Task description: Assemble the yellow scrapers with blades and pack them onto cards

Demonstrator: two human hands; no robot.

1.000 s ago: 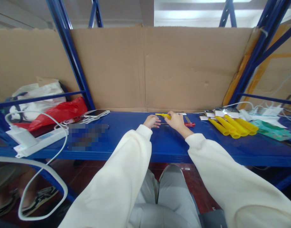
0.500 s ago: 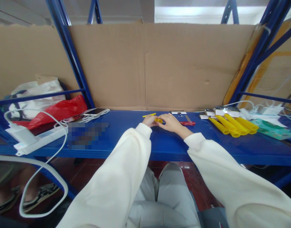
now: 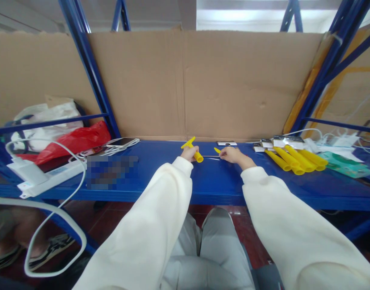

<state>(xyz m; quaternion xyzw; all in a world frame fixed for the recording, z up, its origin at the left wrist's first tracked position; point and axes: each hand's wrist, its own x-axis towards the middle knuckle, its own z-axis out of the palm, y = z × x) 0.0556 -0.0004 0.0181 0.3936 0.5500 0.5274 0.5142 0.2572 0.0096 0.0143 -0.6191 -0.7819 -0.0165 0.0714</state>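
Observation:
My left hand is closed around a yellow T-shaped plastic handle. Its flat crosspiece points away from me and its round hollow end faces me. To the right, my right hand pinches a small yellow piece, whose tip sticks out to the left of the fingers. Between the hands a thin strip shows over the blue tabletop; I cannot tell what it is. Only a trace of red shows behind my right hand.
Several yellow tubes lie at the right beside a green packet. A black-and-white card rests near the cardboard wall. To the left are a white power strip, a phone and a red bag.
My hands have moved apart. My right hand has shifted right with the small yellow piece, over where the red-handled tool lay. The T-shaped handle now shows more fully in my left hand.

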